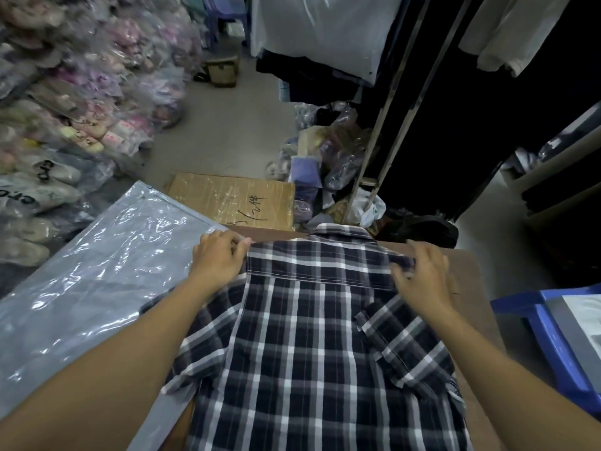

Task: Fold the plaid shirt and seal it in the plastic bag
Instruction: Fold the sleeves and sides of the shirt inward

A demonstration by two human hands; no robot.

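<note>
Now the plaid shirt [322, 320] is pinched at both shoulders, mid-frame, by left hand [219, 255] and right hand [419, 275]; seams should be kept level

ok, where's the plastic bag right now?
Head view: the plastic bag lies flat on the left, beside the plaid shirt, just past the left hand.

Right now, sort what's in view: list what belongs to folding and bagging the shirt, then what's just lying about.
For the job:
plaid shirt
plastic bag
left hand and right hand, each at a shoulder of the shirt

Lying about:
cardboard box
bagged goods pile
blue plastic stool
</note>
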